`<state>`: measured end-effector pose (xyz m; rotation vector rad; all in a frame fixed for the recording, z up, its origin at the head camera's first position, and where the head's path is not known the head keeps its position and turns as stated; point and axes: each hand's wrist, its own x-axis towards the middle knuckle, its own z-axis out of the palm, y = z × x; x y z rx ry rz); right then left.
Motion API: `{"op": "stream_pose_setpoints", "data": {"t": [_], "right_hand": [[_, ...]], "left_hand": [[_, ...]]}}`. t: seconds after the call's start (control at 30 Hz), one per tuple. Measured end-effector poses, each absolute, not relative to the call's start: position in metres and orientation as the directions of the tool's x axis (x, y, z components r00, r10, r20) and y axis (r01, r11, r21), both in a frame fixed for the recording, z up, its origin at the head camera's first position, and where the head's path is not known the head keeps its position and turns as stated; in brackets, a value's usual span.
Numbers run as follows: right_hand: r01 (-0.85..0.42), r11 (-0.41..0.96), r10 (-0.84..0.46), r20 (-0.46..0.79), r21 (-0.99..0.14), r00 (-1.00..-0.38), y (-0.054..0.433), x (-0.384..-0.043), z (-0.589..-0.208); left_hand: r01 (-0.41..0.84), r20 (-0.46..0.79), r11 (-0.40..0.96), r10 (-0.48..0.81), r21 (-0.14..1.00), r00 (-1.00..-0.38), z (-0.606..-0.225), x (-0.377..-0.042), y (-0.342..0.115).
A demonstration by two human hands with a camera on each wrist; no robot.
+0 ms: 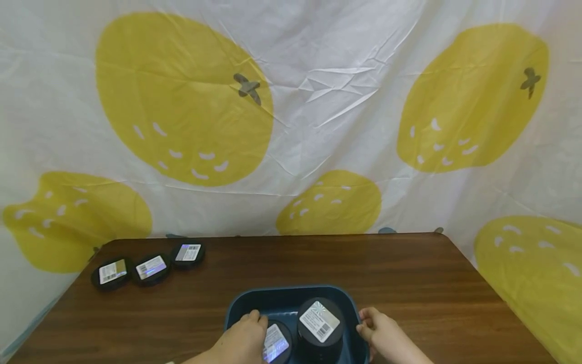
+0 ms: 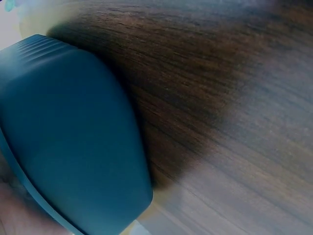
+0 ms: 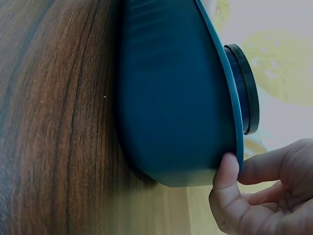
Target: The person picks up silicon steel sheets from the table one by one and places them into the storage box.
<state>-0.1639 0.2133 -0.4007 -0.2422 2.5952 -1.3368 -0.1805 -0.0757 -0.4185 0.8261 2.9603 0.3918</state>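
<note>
Pinching the right rim of the blue tray [image 1: 291,287] between thumb and fingers with the right grip [image 1: 385,334], closing down to the thin wall and holding nothing else. Arching the left grip [image 1: 240,337] over the left side of the tray, touching or nearly touching the low black container [image 1: 277,344] inside; being unable to tell, with the fingertips tucked out of sight, its opening or its hold on either container or wall. Judging the sideways gap there as the relation for the coming move: finding the low container just right of the left grip, much nearer to that side than to the other, and, being round and flat, offering no long axis. Meeting the tall black container [image 1: 320,323] between it and the right grip, rising above the rim. Apparently resting the tray flat on the brown surface [image 1: 432,283], well short of the far edge. Seeing three other black containers [image 1: 152,268] near the far left corner, slanting in a close row. Facing, past the far edge, a pale curtain [image 1: 336,30] bearing large yellow fruit shapes [image 1: 184,101].
</note>
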Motion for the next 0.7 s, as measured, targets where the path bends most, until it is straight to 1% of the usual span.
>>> {"op": "stream_pose_setpoints", "data": {"t": [0.17,0.37,0.43,0.53,0.6,0.7], "right_hand": [[-0.051,0.586,-0.229,-0.105,-0.808,-0.968,0.212,-0.164,-0.402],[-0.068,0.586,-0.24,-0.094,-0.808,-0.966,0.213,-0.164,-0.402],[-0.069,0.585,-0.241,-0.092,-0.808,-0.966,0.213,-0.164,-0.402],[-0.07,0.586,-0.237,-0.088,-0.808,-0.967,0.212,-0.164,-0.402],[-0.066,0.585,-0.232,-0.089,-0.809,-0.969,0.212,-0.164,-0.402],[-0.069,0.584,-0.231,-0.084,-0.809,-0.969,0.212,-0.163,-0.402]], "left_hand": [[0.517,0.044,0.822,0.523,0.239,-0.851,-0.418,-0.179,-0.076],[0.534,0.043,0.806,0.542,0.255,-0.839,-0.416,-0.177,-0.078],[0.569,0.084,0.791,0.566,0.225,-0.82,-0.416,-0.176,-0.079],[0.625,0.127,0.768,0.612,0.14,-0.781,-0.416,-0.175,-0.082],[0.647,0.122,0.757,0.636,0.095,-0.762,-0.415,-0.174,-0.084],[0.658,0.089,0.748,0.652,0.086,-0.753,-0.413,-0.175,-0.089]]}}
